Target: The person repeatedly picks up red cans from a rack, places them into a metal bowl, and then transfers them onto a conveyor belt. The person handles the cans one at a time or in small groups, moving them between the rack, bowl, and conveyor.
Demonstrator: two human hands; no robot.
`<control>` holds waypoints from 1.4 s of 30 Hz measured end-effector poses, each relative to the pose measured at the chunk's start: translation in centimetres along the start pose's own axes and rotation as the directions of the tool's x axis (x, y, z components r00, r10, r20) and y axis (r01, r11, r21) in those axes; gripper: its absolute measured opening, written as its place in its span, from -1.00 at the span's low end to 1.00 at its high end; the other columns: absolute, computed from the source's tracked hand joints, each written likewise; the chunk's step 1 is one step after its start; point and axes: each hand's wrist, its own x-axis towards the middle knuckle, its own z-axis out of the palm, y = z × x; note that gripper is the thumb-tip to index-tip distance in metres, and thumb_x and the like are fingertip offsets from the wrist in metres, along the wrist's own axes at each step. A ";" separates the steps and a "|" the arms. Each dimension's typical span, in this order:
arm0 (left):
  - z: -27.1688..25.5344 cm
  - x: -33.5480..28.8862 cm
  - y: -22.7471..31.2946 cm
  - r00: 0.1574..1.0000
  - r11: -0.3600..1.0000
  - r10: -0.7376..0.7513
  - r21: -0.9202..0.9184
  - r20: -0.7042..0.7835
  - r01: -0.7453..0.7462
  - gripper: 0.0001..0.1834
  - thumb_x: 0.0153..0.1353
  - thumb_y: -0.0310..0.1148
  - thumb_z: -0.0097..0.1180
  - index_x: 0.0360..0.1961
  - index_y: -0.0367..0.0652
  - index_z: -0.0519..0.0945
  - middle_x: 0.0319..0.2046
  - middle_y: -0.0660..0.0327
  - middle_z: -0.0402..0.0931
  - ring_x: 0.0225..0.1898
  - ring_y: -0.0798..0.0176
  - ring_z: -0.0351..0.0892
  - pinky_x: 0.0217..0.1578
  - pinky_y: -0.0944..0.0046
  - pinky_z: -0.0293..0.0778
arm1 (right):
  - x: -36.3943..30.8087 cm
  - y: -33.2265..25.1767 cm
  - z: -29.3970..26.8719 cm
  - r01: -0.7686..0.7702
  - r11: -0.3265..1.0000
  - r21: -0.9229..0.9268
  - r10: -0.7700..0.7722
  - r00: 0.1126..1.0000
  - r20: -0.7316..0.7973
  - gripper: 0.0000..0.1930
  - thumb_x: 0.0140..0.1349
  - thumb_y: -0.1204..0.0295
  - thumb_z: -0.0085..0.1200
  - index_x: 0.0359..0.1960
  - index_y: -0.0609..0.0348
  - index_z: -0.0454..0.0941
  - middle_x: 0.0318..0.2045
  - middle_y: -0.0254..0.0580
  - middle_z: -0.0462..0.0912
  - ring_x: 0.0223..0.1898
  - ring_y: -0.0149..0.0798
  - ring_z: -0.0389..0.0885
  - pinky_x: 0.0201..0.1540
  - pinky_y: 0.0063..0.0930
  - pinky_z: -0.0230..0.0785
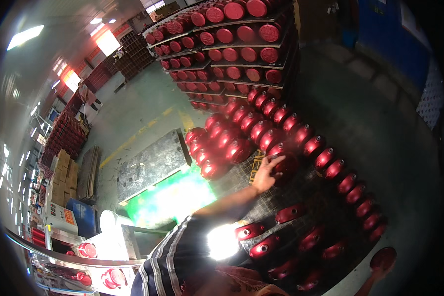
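Left fingers (276, 161): on a bottle (289, 168) at the near edge of the standing rows.
Right fingers (376, 270): at a second bottle (383, 257), lower right, beyond the near end of the long row (324, 157).
Spaced bottles (290, 213): nearer the person, left of the long row.
Bottle cluster (213, 168): left of the long row, before the tiered stack (246, 33).
Flat board (148, 166): on the floor (128, 126), left of the cluster.
Cartons (61, 177): far left, behind the drum (81, 215).
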 end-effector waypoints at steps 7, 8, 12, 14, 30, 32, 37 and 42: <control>-14.4 -12.4 5.6 0.968 0.737 -0.244 -0.660 -0.058 0.147 -0.26 0.19 -0.54 0.22 0.40 -0.11 0.25 0.36 0.12 0.19 0.36 0.17 0.20 0.34 0.19 0.17 | -12.4 -23.4 -1.3 -0.291 0.735 0.613 0.254 0.956 0.148 -0.37 0.39 0.22 -0.05 0.43 0.20 0.12 0.39 0.00 0.25 0.39 -0.03 0.24 0.44 0.01 0.05; -16.3 -14.5 5.7 0.964 0.693 -0.260 -0.705 -0.051 0.150 -0.26 0.21 -0.53 0.19 0.42 -0.13 0.21 0.39 0.11 0.14 0.38 0.15 0.18 0.36 0.17 0.15 | -14.5 -25.7 -1.2 -0.335 0.642 0.690 0.253 0.942 0.222 -0.37 0.40 0.22 -0.06 0.43 0.19 0.12 0.40 0.00 0.24 0.39 -0.03 0.24 0.44 0.02 0.05; -21.3 -24.4 4.4 0.939 0.259 -0.339 -0.953 0.061 0.155 -0.24 0.25 -0.50 0.11 0.45 -0.16 0.12 0.41 0.09 0.13 0.41 0.02 0.13 0.38 0.09 0.13 | -24.9 -33.9 0.9 -0.628 0.163 0.761 -0.047 0.765 0.642 -0.37 0.42 0.20 -0.10 0.45 0.16 0.09 0.42 -0.01 0.20 0.41 -0.04 0.21 0.44 0.08 0.04; -22.7 -29.2 2.7 0.929 0.074 -0.353 -0.986 0.111 0.146 -0.28 0.28 -0.43 0.07 0.45 -0.17 0.11 0.34 0.05 0.25 0.32 0.01 0.26 0.35 0.05 0.19 | -31.7 -38.3 4.4 -0.790 -0.150 0.595 -0.044 0.607 0.794 -0.38 0.35 0.29 -0.09 0.42 0.23 0.13 0.37 0.03 0.28 0.35 0.07 0.30 0.40 0.03 0.12; -26.2 -44.9 -10.8 0.787 -0.656 -0.408 -0.748 0.462 0.099 -0.27 0.10 0.08 0.17 0.24 -0.05 0.40 0.13 -0.14 0.34 -0.06 -0.11 0.50 -0.24 0.02 0.59 | -59.9 -52.6 24.5 -0.909 -0.374 -0.182 -0.289 -0.072 0.955 -0.49 0.39 0.03 -0.09 0.15 0.18 0.40 -0.17 0.14 0.60 -0.26 -0.07 0.66 -0.31 -0.29 0.62; -26.6 -45.7 -11.2 0.803 -0.682 -0.383 -0.726 0.457 0.088 -0.28 0.13 0.10 0.16 0.24 -0.06 0.39 0.13 -0.14 0.36 -0.05 -0.12 0.50 -0.20 0.02 0.59 | -60.5 -53.5 25.1 -0.951 -0.286 -0.115 -0.472 0.036 0.881 -0.56 0.40 0.21 -0.04 0.20 0.20 0.34 -0.08 0.02 0.57 -0.19 -0.17 0.64 -0.18 -0.33 0.59; -27.7 -46.4 -11.5 0.841 -0.691 -0.284 -0.706 0.461 0.153 -0.29 0.16 0.11 0.13 0.25 -0.06 0.39 0.13 -0.13 0.38 -0.04 -0.12 0.50 -0.18 0.01 0.59 | -60.8 -56.9 25.8 -0.885 0.316 0.342 -0.598 0.094 0.796 -0.57 0.31 0.47 0.04 0.21 0.19 0.37 0.05 -0.06 0.54 0.04 -0.19 0.54 0.08 -0.34 0.45; -28.8 -47.2 -11.2 0.803 -0.635 -0.335 -0.748 0.492 0.193 -0.30 0.19 0.11 0.11 0.27 -0.06 0.38 0.13 -0.13 0.40 -0.03 -0.14 0.51 -0.17 -0.01 0.60 | -61.0 -58.1 24.3 -0.507 0.626 0.593 -0.524 0.291 0.801 -0.51 0.27 0.43 0.06 0.25 0.19 0.35 0.15 -0.05 0.50 0.20 -0.15 0.46 0.25 -0.28 0.35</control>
